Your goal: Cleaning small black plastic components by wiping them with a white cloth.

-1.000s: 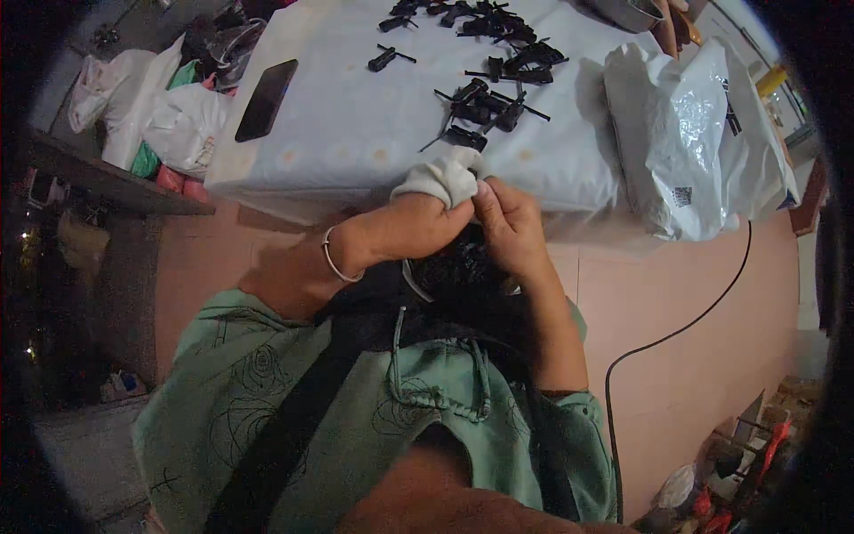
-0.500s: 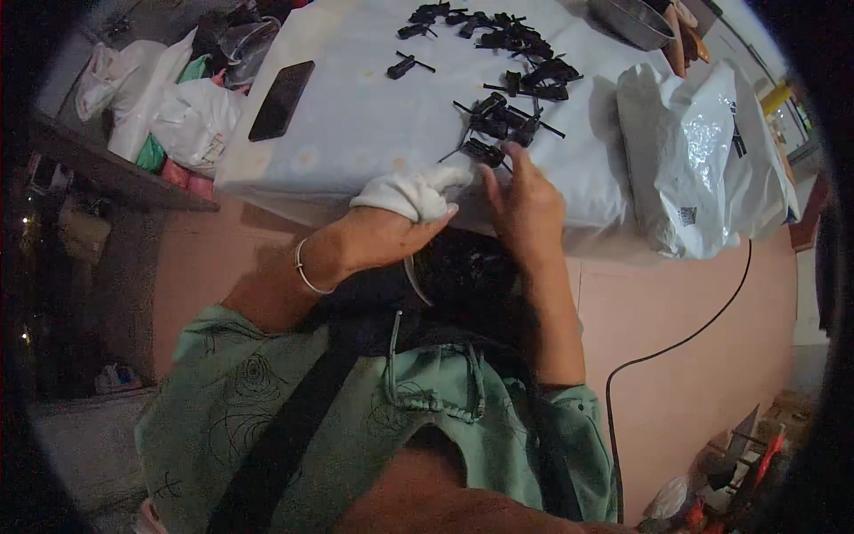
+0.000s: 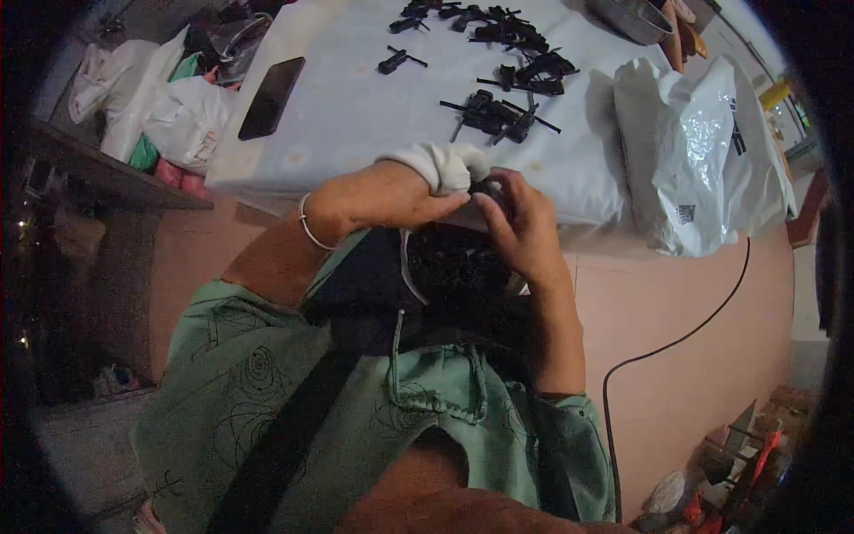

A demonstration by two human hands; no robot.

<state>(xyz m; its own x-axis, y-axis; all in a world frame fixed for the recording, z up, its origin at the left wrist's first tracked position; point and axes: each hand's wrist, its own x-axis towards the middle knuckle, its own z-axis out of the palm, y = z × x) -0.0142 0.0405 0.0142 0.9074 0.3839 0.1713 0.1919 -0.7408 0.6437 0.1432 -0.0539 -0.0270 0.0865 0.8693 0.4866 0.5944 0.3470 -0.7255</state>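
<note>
My left hand (image 3: 400, 191) has white cloth (image 3: 436, 165) over its fingers, with the thumb bare. Its fingers are closed on a small black plastic part (image 3: 481, 188), mostly hidden between my two hands at the table's front edge. Opposite, the bent fingers and thumb of my right hand (image 3: 525, 218) close on the same part. Just beyond lies a cluster of similar black parts (image 3: 489, 114) with thin rods sticking out. Below my hands, a round container (image 3: 407, 267) with a pale rim holds a dark mass of pieces.
More black parts (image 3: 511, 36) trail toward the far side of the white-covered table (image 3: 338, 107). A dark phone (image 3: 272, 98) lies at the left, and a white plastic bag (image 3: 694, 160) stands at the right. A metal bowl (image 3: 632, 20) is behind it. A black cable (image 3: 676, 343) crosses the floor.
My right hand has drawn back from the cluster with its nearest black part and met my left hand. The left hand has shifted slightly right.
</note>
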